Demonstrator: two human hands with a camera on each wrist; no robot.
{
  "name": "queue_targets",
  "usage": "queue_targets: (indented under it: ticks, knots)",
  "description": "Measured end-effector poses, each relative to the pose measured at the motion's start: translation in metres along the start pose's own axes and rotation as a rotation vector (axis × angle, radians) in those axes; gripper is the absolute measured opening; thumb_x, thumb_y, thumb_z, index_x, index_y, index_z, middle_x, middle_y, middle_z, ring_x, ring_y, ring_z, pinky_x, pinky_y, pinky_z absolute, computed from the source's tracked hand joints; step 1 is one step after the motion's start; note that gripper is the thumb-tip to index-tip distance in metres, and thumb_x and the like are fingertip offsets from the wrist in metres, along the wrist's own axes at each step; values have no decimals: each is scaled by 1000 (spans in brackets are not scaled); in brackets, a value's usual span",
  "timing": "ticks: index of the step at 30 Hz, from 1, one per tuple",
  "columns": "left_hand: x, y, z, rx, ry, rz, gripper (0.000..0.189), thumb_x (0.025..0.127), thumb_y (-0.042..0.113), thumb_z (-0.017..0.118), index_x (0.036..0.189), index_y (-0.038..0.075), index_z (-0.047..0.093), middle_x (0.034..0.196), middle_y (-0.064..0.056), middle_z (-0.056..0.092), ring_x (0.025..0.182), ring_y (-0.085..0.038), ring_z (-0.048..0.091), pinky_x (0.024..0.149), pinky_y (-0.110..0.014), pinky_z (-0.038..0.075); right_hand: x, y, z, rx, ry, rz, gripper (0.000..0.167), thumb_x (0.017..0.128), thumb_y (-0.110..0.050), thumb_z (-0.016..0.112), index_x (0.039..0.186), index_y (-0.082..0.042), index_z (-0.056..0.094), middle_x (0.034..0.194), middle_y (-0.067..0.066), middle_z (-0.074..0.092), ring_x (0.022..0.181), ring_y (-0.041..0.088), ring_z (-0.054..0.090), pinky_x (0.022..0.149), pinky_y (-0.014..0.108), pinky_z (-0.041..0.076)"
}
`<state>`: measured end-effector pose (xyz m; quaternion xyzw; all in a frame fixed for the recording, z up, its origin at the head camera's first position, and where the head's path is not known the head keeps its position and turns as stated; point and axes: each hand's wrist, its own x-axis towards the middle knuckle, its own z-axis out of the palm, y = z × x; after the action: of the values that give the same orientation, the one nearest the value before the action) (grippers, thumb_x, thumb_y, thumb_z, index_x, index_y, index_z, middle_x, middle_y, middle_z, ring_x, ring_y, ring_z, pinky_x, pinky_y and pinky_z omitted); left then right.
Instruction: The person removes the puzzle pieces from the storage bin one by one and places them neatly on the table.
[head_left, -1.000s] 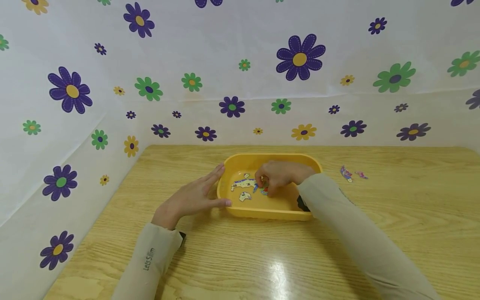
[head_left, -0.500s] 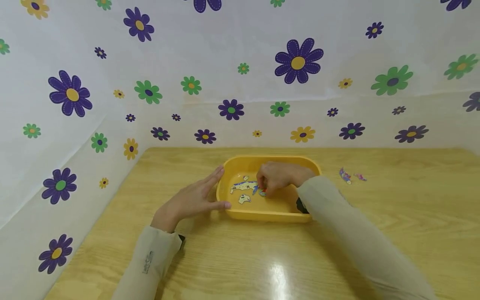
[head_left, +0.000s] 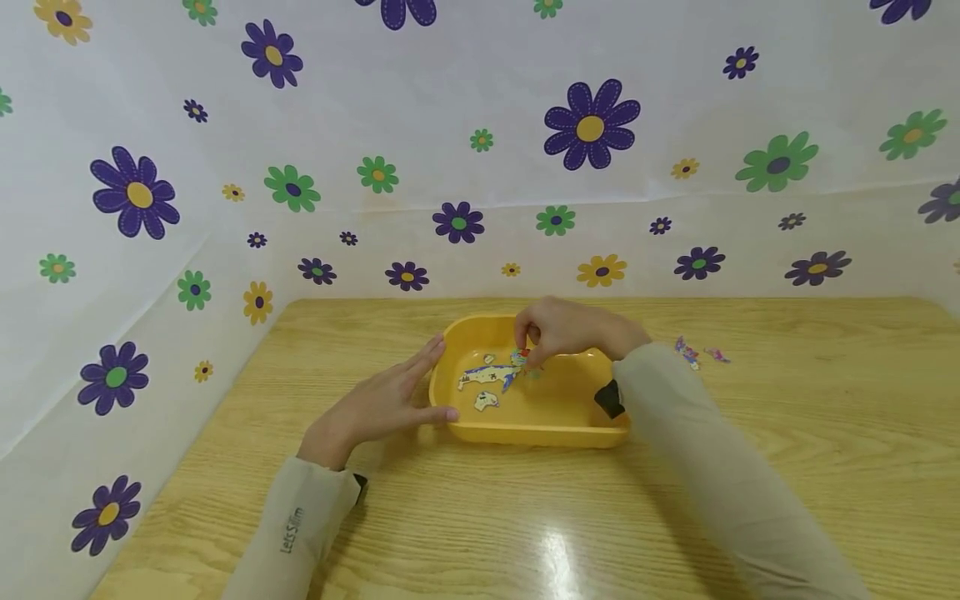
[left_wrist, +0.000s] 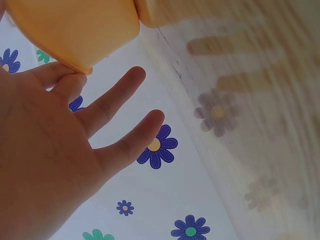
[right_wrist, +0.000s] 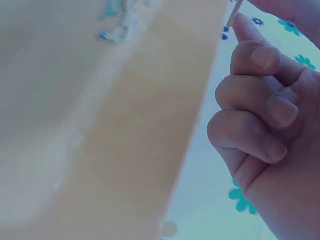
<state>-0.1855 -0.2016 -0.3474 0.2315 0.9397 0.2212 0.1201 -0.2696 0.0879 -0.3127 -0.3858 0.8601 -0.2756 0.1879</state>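
My right hand [head_left: 566, 327] is above the yellow tray [head_left: 540, 435], near its back wall. Its thumb and index finger pinch a small flat cutout piece [head_left: 519, 358] in red and teal. In the right wrist view, only the thin edge of the piece [right_wrist: 234, 14] shows, with the other fingers curled into the palm. My left hand [head_left: 375, 408] spreads its fairly straight fingers along the tray's left end, thumb at the front corner. In the left wrist view, two fingertips touch the tray rim [left_wrist: 82, 69]. Inside the tray lies a long cream-and-blue piece [head_left: 486, 375].
Two smaller cream pieces, one behind [head_left: 489, 359] and one in front [head_left: 487, 401], lie in the tray too. Right of it on the wooden table [head_left: 787, 433] are two purple-pink scraps [head_left: 687, 353]. A flowered white sheet [head_left: 510, 167] rises behind the table.
My right hand has lifted from low in the tray toward its back wall, bringing up the red-and-teal piece. The left hand stays at the tray's left end.
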Motion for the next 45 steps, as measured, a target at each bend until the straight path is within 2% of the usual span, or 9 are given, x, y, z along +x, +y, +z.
queue_targets:
  ticks: [7, 16, 24, 31, 40, 45]
  knots:
    - [-1, 0, 0, 7, 0, -8, 105, 89, 68, 63, 165, 16, 11, 170, -4, 6, 151, -36, 21, 118, -58, 24, -7, -5, -16, -15, 50, -16, 10, 82, 0, 74, 90, -1, 67, 67, 0, 45, 62, 13, 40, 64, 30, 39]
    - [-2, -1, 0, 5, -1, -10, 105, 90, 67, 64, 164, 16, 11, 170, -4, 6, 151, -36, 21, 118, -59, 24, -22, -6, -32, -60, 78, 48, 11, 84, -3, 75, 91, -1, 67, 70, 1, 45, 65, 15, 42, 62, 30, 37]
    - [-2, -2, 2, 3, 1, -8, 105, 89, 68, 63, 164, 16, 11, 170, -4, 6, 151, -36, 21, 118, -58, 24, -40, 3, -41, -86, 114, 59, 11, 86, -3, 75, 92, -1, 66, 69, 0, 43, 65, 16, 40, 65, 34, 37]
    - [-2, -2, 4, -4, -2, -19, 105, 89, 68, 64, 165, 17, 10, 170, -2, 6, 152, -35, 20, 118, -59, 24, -60, 12, -47, -97, 147, 32, 13, 84, -3, 76, 91, 0, 66, 67, -2, 42, 62, 15, 38, 66, 34, 38]
    - [-1, -1, 3, -4, -2, -12, 105, 89, 68, 63, 165, 16, 11, 170, -3, 6, 151, -35, 21, 118, -59, 24, -79, 19, -53, -72, 169, 104, 13, 85, -4, 76, 91, -2, 65, 67, -1, 40, 63, 15, 37, 63, 32, 35]
    - [-1, -1, 3, -9, -1, -12, 106, 89, 68, 63, 165, 17, 11, 170, -1, 6, 151, -35, 21, 118, -59, 24, -88, 27, -53, -72, 176, 117, 12, 85, -4, 75, 91, -1, 65, 65, -2, 40, 61, 14, 37, 62, 31, 37]
